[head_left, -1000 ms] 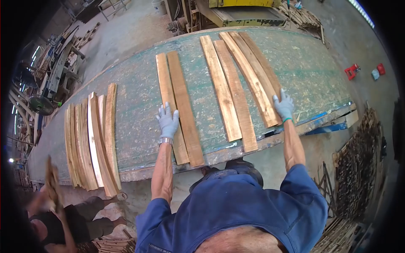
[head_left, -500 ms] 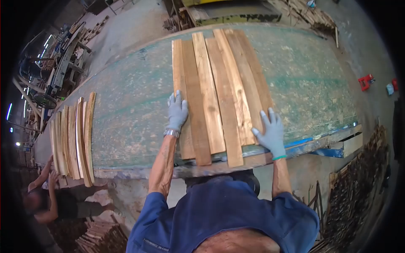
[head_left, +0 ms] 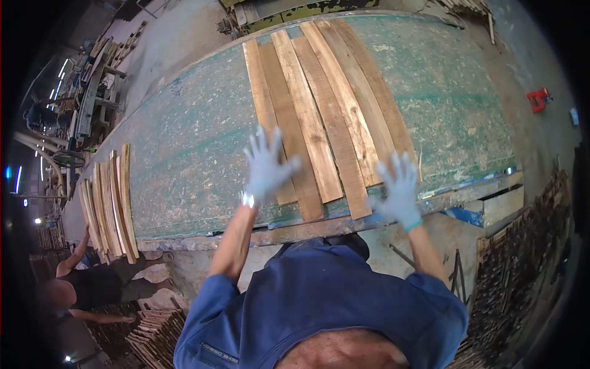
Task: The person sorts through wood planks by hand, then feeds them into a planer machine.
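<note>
Several long wooden boards lie side by side on the green, speckled table, their near ends uneven close to the front edge. My left hand, in a pale grey glove, is spread with fingers apart over the lower left boards; whether it touches them is unclear. My right hand, gloved too, has its fingers spread at the lower right end of the boards. Neither hand holds anything.
A row of narrow strips lies at the table's left end, beside another person. Stacked wood is on the floor below. A blue-and-white box-like part juts from the front edge at right. A red tool lies beyond.
My left hand has opened wider and moved inward over the boards. My right hand's fingers have spread further. The view has shifted, and the other person's arm has moved down.
</note>
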Demonstrator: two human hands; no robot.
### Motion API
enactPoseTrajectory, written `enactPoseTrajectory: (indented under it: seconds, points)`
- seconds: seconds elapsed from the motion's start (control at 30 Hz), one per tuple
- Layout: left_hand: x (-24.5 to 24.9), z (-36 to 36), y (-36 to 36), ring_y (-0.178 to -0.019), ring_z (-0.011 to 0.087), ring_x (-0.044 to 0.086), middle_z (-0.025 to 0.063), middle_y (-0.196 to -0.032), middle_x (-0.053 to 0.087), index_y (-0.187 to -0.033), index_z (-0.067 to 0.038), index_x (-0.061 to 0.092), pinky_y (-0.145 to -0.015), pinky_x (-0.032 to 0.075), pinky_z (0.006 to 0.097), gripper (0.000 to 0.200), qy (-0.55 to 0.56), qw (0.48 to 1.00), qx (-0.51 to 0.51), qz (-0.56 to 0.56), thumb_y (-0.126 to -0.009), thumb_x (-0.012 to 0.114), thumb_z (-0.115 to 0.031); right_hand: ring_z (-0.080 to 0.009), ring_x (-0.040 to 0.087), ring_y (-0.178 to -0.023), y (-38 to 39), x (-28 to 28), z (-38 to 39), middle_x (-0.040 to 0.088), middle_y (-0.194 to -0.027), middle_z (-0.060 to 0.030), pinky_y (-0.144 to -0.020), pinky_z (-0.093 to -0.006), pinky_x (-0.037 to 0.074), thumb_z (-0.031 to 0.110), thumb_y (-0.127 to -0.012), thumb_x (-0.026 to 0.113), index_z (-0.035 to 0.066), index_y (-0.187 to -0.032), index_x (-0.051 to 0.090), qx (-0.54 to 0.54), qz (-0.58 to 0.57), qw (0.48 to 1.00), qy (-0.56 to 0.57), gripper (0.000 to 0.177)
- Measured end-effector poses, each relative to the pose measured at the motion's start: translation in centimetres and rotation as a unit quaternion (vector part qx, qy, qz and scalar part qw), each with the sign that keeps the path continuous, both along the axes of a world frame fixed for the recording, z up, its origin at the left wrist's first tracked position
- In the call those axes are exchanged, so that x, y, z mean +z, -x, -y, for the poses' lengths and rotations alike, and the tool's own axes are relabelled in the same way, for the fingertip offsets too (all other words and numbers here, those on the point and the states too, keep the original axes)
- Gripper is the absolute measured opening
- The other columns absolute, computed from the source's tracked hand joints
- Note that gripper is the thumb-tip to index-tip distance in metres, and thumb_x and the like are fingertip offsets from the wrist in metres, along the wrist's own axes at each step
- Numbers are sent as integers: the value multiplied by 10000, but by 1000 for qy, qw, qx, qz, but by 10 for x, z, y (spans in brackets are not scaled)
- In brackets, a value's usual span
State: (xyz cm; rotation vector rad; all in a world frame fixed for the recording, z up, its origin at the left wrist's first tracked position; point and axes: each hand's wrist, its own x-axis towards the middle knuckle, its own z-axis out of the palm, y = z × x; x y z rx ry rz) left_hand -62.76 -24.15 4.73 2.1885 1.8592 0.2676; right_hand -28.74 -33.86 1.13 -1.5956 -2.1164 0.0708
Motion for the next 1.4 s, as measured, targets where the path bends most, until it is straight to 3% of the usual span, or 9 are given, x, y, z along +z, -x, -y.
enactPoseTrajectory:
  seconds: [0.07,0.13,0.33,0.5,0.63,0.8,0.9,1.17,1.4]
  points:
    - [0,74,-8,-1426,593,15,234,-1614,104,-1518,-244,358,-1085,37,748,981,27,994,-104,-13,-717,649,-730,-464,265,-1405,24,-9,42,305,-1544,-184,-1083,-683,173,696,-745,633,270,-1382,526,113,-15,993,30,774]
    - [-9,113,-18,-1393,637,59,193,-1608,169,-1461,-375,433,-1047,45,792,937,81,982,-156,-69,-641,691,-748,-453,258,-1412,49,-28,47,320,-1536,-171,-1069,-697,172,693,-762,615,291,-1384,524,83,17,995,59,746]
    - [-20,87,-23,-1369,615,182,143,-1571,276,-1377,-480,496,-1041,107,795,861,19,989,-112,-97,-590,727,-742,-451,222,-1426,76,-35,-11,320,-1536,-178,-1063,-704,157,657,-789,613,284,-1377,533,8,89,996,19,701]
    - [-23,48,-14,-1315,565,307,131,-1543,337,-1357,-436,541,-1069,315,609,834,-9,989,-115,-88,-586,776,-650,-472,230,-1415,90,-18,-47,310,-1533,-190,-1063,-703,179,725,-789,568,300,-1432,475,-59,63,994,73,777]
    - [-37,49,2,-1310,585,294,190,-1543,308,-1381,-349,540,-1052,317,634,912,-45,997,-62,1,-556,795,-644,-518,217,-1405,41,-12,-37,248,-1543,-242,-1055,-692,222,856,-623,624,272,-1435,460,-60,34,997,37,1013]
    - [-24,40,-24,-1314,693,162,226,-1565,235,-1392,-356,527,-1048,251,715,1002,5,1000,-9,-1,-497,787,-723,-566,274,-1350,-4,-4,-41,274,-1509,-306,-1027,-694,272,838,-586,676,222,-1445,439,-133,103,983,72,1084]
    - [-29,37,-23,-1295,708,168,218,-1571,227,-1384,-355,536,-1029,259,732,982,15,999,-31,-34,-517,757,-763,-563,313,-1315,-34,7,-39,269,-1501,-338,-1020,-660,300,859,-569,660,186,-1457,424,-268,111,952,102,1139]
    - [-49,33,-21,-1246,710,244,249,-1527,276,-1296,-336,606,-936,328,773,931,-51,998,-49,-2,-508,731,-816,-533,387,-1208,-18,-16,-60,251,-1473,-392,-943,-597,344,870,-666,583,236,-1439,448,-75,49,993,76,1008]
    - [-50,-19,-17,-1245,708,251,212,-1437,401,-1223,-338,657,-942,326,776,835,-98,994,-52,8,-506,782,-747,-513,397,-1156,-8,-17,-105,255,-1454,-408,-936,-589,336,804,-666,651,232,-1400,506,-77,101,990,64,942]
